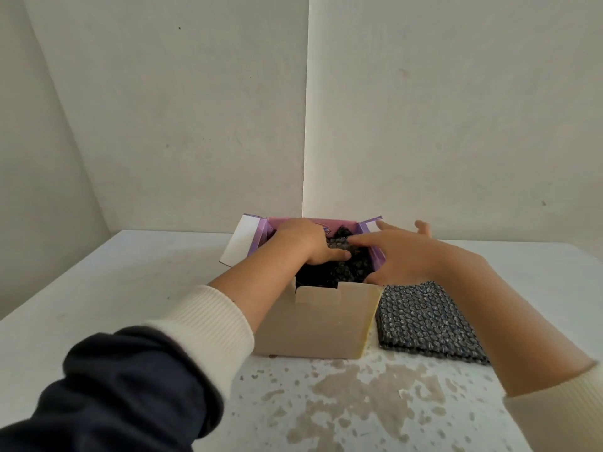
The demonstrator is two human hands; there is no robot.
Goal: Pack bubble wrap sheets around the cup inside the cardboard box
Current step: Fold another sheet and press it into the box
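Observation:
An open cardboard box (321, 324) with purple-printed inner flaps stands on the table. Dark bubble wrap (346, 267) fills its inside, and the cup is hidden under it. My left hand (308, 241) is down in the box, palm and fingers pressing on the wrap at the back left. My right hand (396, 256) hovers over the box's right side with fingers spread, its index finger touching the wrap. A flat stack of dark bubble wrap sheets (424, 321) lies on the table just right of the box, partly under my right forearm.
The white table (137, 282) has stained, flaking patches near its front edge. It sits in a corner of plain walls (306, 125) close behind the box. The box's white left flap (239, 239) sticks outward.

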